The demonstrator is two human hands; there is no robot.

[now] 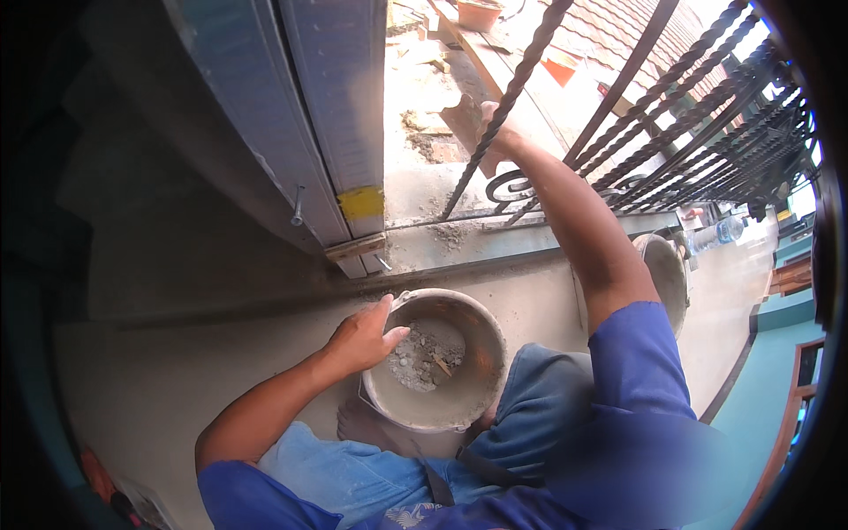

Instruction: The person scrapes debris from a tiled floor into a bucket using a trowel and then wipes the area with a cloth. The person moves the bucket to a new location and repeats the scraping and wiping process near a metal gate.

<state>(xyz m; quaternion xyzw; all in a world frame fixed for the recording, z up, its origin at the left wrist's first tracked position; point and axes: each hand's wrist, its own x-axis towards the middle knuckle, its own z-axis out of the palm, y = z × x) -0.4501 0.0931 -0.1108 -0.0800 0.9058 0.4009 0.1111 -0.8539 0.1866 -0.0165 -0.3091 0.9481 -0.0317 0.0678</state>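
We are clamping our left hand (358, 342) on the bucket (484, 349) by its rim, grey rubble (422, 360) lying inside. Well ahead of the bucket, our right hand (499, 134) is gripping a brown curved piece (463, 124).

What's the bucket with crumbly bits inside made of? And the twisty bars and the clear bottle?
Bucket: perhaps plastic, dull and dusty; grime hides its surface, so I can't be sure.
Bars: probably iron or steel, dark with a slight shine along the twists.
Bottle: likely plastic, glossy, because it's see-through and catches light.
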